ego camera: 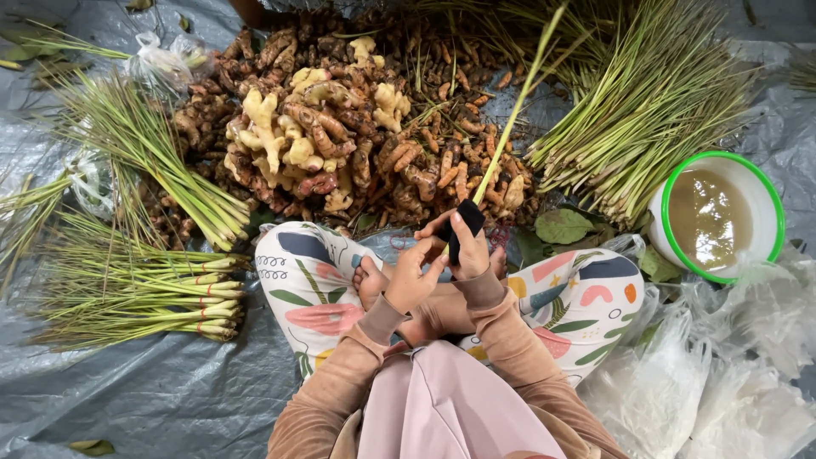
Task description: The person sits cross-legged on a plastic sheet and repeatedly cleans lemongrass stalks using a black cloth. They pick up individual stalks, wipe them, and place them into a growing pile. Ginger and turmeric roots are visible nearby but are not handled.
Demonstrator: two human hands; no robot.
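Green lemongrass stalk [518, 102] rises from centre frame; we see our right hand [469, 248] gripping its base beside a black tool [466, 223], our left hand [413, 279] curled and steadying below.

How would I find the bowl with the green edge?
Start at the big heap of brown and yellow roots on the grey plastic sheet, then look right, past the fanned green stalks. The round white bowl sits there, the only green-rimmed thing, holding cloudy brownish water.

Your lemongrass stalk [520, 98], long, thin, pale green, tilted up and away over the root pile, base wrapped in black cloth [466, 223], held above your lap
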